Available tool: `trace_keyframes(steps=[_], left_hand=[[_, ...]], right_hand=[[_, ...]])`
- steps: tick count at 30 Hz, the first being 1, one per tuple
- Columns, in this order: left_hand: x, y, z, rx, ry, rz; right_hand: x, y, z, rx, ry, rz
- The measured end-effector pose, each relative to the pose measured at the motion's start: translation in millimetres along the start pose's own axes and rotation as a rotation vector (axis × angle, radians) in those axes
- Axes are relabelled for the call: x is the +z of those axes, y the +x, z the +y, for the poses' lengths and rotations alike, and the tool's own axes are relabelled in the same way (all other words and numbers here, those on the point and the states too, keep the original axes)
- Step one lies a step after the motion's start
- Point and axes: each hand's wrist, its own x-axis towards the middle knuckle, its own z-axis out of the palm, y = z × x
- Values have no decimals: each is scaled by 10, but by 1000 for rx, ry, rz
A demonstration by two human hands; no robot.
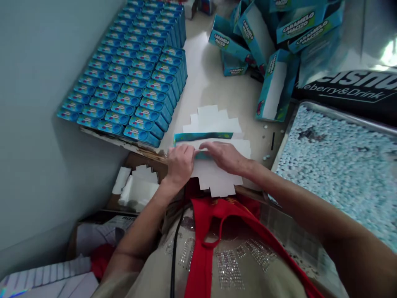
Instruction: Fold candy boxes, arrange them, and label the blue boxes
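A flat carton blank, white inside with a turquoise printed strip showing, lies partly folded at the table's front edge. My left hand is closed on its left side, fingers curled over the folded part. From the right, my right hand meets the same folded edge, with the fingertips near my left hand and the thumb mostly hidden. Beyond the hands, another white blank with stepped flaps lies on the table.
Rows of filled-looking turquoise boxes stand at the left. Open turquoise display boxes are heaped at the back right. A metal tray of pale blue candies is on the right. Below the table edge sits a cardboard box with white pieces.
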Motion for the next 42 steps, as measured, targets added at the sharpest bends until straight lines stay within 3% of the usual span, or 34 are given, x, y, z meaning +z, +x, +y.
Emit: trace_keyframes(steps=[3,5,10,14,19,24,26,29,31,33,38,42], left_hand=[[-39,296,-85,-29,-51,-136],[-58,373,-119,-12,-78,-124],[79,136,-210,122,-53,77],[183,-39,-287,234,16,43],[146,17,-278,254,94,-156],[127,-22,-236,231,43,-185],[87,-67,-222,229,25,-186],[-69,-58,-249,236,-109,-126],[-207,46,-325,195,-165,-16],[-313,219,-439,161,-141,24],[-316,631,-684,193,-54,-277],[-235,706,-715,156,-40,-273]], right_hand=[[4,9,93,44,-73,111],[11,-74,82,16,-244,132],[137,-325,-29,6,-429,58],[232,-325,-59,92,-377,59],[207,-242,-129,144,-360,-66],[130,-159,-140,286,-219,-285],[100,-187,-110,258,-187,-322],[16,-335,-44,84,-124,-296],[-88,-435,-4,-28,-67,-278],[-212,-442,14,-40,-59,-252],[-302,99,-35,133,-265,-7],[-131,611,-70,126,-266,-121]])
